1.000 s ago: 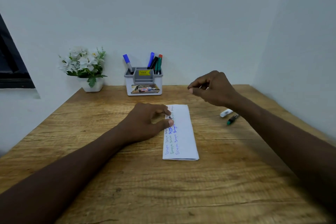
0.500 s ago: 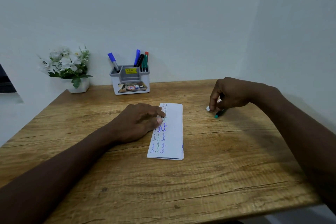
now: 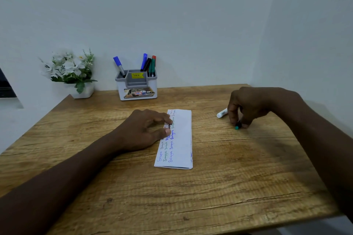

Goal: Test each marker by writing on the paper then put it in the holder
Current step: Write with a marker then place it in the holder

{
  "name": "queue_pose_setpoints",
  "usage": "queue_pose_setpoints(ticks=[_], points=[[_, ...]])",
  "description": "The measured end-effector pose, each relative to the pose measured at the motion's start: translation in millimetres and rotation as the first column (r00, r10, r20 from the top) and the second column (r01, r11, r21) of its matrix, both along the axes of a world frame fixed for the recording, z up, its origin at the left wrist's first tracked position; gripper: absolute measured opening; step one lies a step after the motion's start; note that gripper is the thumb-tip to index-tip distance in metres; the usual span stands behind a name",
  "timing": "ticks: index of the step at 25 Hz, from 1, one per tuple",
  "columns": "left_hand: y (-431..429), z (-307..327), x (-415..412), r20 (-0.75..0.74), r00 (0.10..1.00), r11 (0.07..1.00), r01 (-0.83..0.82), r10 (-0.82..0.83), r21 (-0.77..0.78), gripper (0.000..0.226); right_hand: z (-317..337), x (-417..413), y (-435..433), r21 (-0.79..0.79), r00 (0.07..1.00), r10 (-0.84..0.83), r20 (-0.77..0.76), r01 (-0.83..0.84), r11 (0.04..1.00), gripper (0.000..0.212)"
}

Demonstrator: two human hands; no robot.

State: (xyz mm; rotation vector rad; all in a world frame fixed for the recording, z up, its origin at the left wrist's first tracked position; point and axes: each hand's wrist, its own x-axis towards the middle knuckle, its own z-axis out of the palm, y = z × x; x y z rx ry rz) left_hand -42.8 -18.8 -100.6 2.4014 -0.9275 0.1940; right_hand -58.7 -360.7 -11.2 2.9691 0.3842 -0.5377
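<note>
A folded white paper (image 3: 180,139) with rows of coloured handwriting lies on the wooden desk (image 3: 210,187). My left hand (image 3: 145,129) rests on the desk with its fingertips pressing the paper's left edge. To the right, my right hand (image 3: 246,107) pinches a green-tipped marker (image 3: 237,127) that lies on the desk; most of it is hidden under the fingers. A white marker (image 3: 222,113) lies just left of that hand. The grey-and-white holder (image 3: 136,87) stands at the back with several markers (image 3: 148,65) upright in it.
A small white pot of artificial white flowers (image 3: 70,70) stands at the back left by the wall. White walls close the desk at the back and right. The desk's front edge runs along the bottom right.
My right hand has swung from above the desk's middle down to the right and closed its fingers on the green-tipped marker. The left hand stayed on the paper.
</note>
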Motion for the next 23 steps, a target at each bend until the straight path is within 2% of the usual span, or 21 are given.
queue_pose_setpoints(ticks=[4, 8, 10, 13, 15, 17, 19, 21, 23], points=[[0.3, 2.6, -3.9, 0.031, 0.999, 1.000, 0.020, -0.019, -0.013, 0.030, 3.8, -2.9, 19.0, 0.210, 0.989, 0.150, 0.011, -0.149, 0.966, 0.025], [-4.7, 6.0, -10.2, 0.060, 0.998, 0.990, -0.026, 0.035, -0.141, 0.033, 19.9, -9.6, 54.7, 0.421, 0.927, 0.302, 0.220, -0.370, 0.828, 0.017], [-9.2, 8.0, -14.7, 0.036, 0.997, 0.972, -0.058, 0.068, -0.228, 0.035, 29.9, -11.5, 72.8, 0.584, 0.900, 0.327, 0.287, -0.435, 0.685, 0.018], [-13.7, 9.5, -18.6, -0.020, 0.999, 0.926, -0.041, 0.036, -0.377, 0.033, 33.3, -7.2, 98.7, 0.858, 0.926, 0.197, 0.322, -0.374, 0.352, 0.021], [-14.2, 10.6, -19.1, -0.084, 0.996, 0.876, -0.026, -0.017, -0.482, 0.030, 24.2, -1.0, 113.0, 0.937, 0.951, 0.074, 0.301, -0.309, 0.160, 0.024], [-13.5, 11.4, -19.6, -0.127, 0.992, 0.840, -0.048, -0.025, -0.540, 0.027, 9.5, 5.4, 122.1, 0.966, 0.966, -0.040, 0.256, -0.255, 0.036, 0.021], [-12.0, 11.9, -21.3, -0.079, 0.996, 0.847, -0.072, 0.036, -0.526, 0.024, -5.1, 7.7, 127.5, 0.971, 0.962, -0.133, 0.237, -0.236, 0.023, 0.019], [-11.0, 12.6, -21.4, 0.027, 0.995, 0.882, -0.075, 0.098, -0.464, 0.026, -15.5, 7.2, 131.8, 0.971, 0.958, -0.180, 0.225, -0.205, 0.121, 0.045], [-10.8, 13.6, -20.5, 0.068, 0.991, 0.897, -0.076, 0.117, -0.436, 0.029, -17.9, 5.4, 135.8, 0.967, 0.974, -0.177, 0.138, -0.094, 0.239, 0.068]])
